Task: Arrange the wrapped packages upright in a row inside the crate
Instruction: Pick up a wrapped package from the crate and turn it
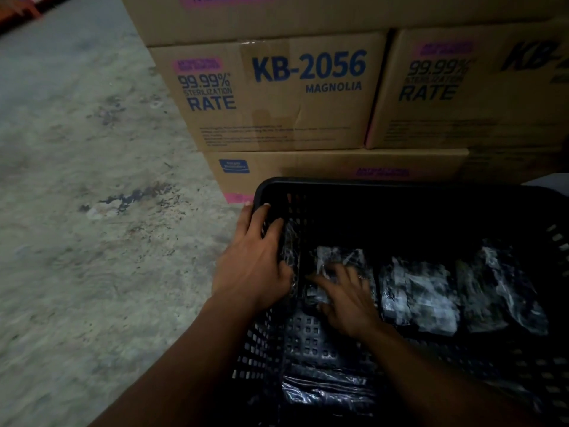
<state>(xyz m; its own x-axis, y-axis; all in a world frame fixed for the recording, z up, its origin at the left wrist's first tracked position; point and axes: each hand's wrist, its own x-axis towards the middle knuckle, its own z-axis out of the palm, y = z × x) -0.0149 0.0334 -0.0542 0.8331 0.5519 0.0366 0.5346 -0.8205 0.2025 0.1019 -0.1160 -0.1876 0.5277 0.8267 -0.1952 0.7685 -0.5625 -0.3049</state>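
A black perforated plastic crate (400, 188) sits on the floor, dim inside. Several plastic-wrapped dark packages lie in it. My left hand (255, 260) reaches over the crate's left wall and grips a package (291, 248) that stands upright against that wall. My right hand (345, 298) rests with spread fingers on a second package (341, 257) just to the right. Two further wrapped packages (421, 294) (498, 291) lean in a row to the right. Another wrapped package (326, 392) lies flat at the crate's near end.
Stacked brown cardboard boxes (277, 97) printed "KB-2056 MAGNOLIA" stand directly behind the crate. Stained grey concrete floor (92, 211) stretches to the left.
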